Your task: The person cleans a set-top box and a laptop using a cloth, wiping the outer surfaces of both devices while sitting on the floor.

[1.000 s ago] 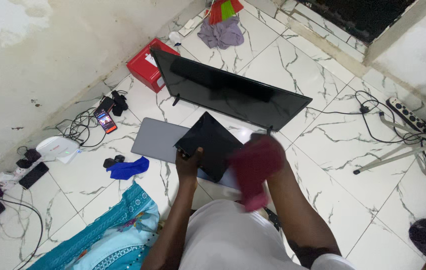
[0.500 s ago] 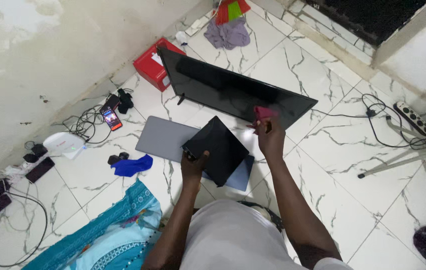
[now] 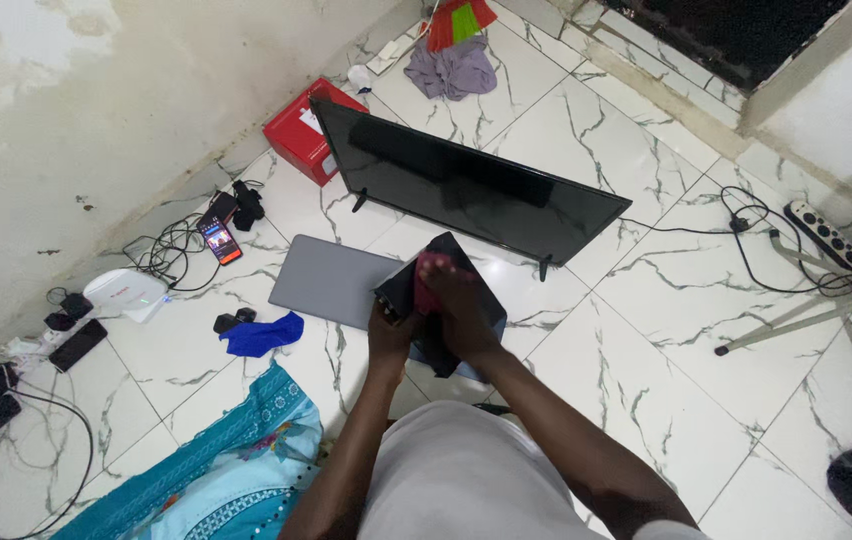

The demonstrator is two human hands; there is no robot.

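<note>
My left hand (image 3: 391,330) grips the near left edge of a black tablet (image 3: 454,262), held tilted above the floor. My right hand (image 3: 454,305) presses a dark red cloth (image 3: 429,277) onto the tablet's screen, covering much of it. Under the tablet lies a grey closed laptop (image 3: 331,280) on the tiles. A black flat television (image 3: 456,185) stands on its small feet just beyond my hands.
A red box (image 3: 296,135) sits by the wall behind the television. A blue cloth (image 3: 264,335), a lit phone (image 3: 218,240), cables, chargers and a white router (image 3: 124,292) lie at left. A power strip (image 3: 826,235) and tripod legs are at right. Teal fabric (image 3: 216,470) lies near my knees.
My right hand was holding the red cloth up in the air and has brought it down onto the tablet's screen. My left hand kept hold of the tablet.
</note>
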